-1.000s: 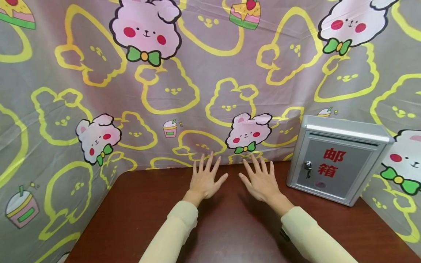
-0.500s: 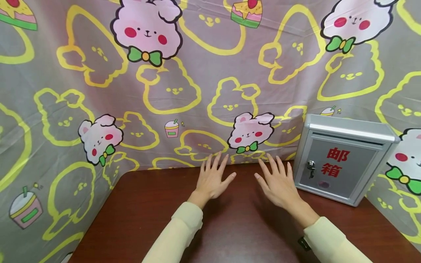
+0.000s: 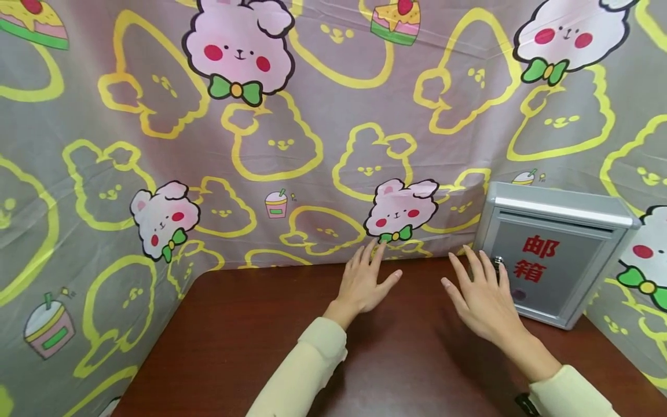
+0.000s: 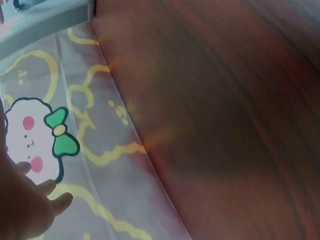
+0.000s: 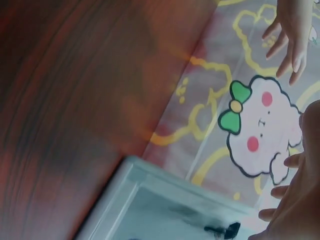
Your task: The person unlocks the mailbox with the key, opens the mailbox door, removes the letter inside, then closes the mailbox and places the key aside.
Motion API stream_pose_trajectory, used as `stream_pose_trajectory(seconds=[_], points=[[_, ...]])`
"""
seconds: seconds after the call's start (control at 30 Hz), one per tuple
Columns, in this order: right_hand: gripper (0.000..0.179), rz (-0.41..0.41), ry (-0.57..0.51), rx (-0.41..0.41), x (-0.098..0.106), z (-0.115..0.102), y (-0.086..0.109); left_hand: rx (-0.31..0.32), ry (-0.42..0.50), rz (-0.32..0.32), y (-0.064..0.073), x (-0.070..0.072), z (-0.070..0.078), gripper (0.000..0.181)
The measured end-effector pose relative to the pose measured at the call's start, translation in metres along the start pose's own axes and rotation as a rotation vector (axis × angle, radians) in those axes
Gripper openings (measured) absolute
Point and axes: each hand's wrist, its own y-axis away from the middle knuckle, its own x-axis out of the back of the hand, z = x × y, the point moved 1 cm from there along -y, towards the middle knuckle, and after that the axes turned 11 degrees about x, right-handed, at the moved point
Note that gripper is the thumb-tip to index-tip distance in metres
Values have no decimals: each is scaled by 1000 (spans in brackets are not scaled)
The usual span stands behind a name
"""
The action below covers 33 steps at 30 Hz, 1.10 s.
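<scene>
A silver metal mailbox [image 3: 552, 255] with red characters on its door stands at the right of the table. Its lock [image 3: 497, 262], with keys seen in the right wrist view [image 5: 222, 231], sits on the door's left side. My right hand [image 3: 484, 298] is spread in front of the mailbox, its fingers overlapping the lock side in the head view. It holds nothing. My left hand [image 3: 362, 284] hovers over the middle of the table with fingers extended, also holding nothing.
The dark red-brown wooden table [image 3: 250, 336] ends at a patterned cloth [image 3: 312, 145] of cartoon rabbits, which hangs behind it and along both sides. The mailbox's far side is close to the right cloth.
Both hands have moved to the right, the right hand farther, widening the gap between them. The right hand now overlaps the mailbox's edge. The view has shifted slightly.
</scene>
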Motion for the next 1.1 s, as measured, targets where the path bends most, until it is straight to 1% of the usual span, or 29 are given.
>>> stream_pose_trajectory(seconds=[0.1, 0.23, 0.37, 0.43, 0.6, 0.73, 0.93, 1.0, 1.1], points=[[65, 26, -1, -3, 8, 9, 6, -2, 18, 1, -3, -4, 8, 81], [69, 66, 5, -35, 21, 22, 15, -25, 60, 2, -6, -11, 20, 80], [72, 70, 11, -63, 29, 32, 25, -42, 93, 8, -7, -16, 30, 76], [73, 77, 19, -70, 31, 36, 28, -34, 107, 3, -7, -17, 35, 74], [70, 135, 31, -92, 37, 47, 34, 14, 210, -46, -12, -21, 48, 71], [70, 175, 16, -141, 46, 57, 39, 42, 305, -83, -19, -26, 60, 70], [67, 238, 6, -256, 59, 71, 46, 73, 374, -131, -25, -30, 78, 70], [65, 276, 17, -300, 61, 76, 49, 79, 393, -138, -28, -32, 84, 70], [61, 370, 13, -346, 63, 86, 55, 76, 414, -139, -32, -36, 94, 69]])
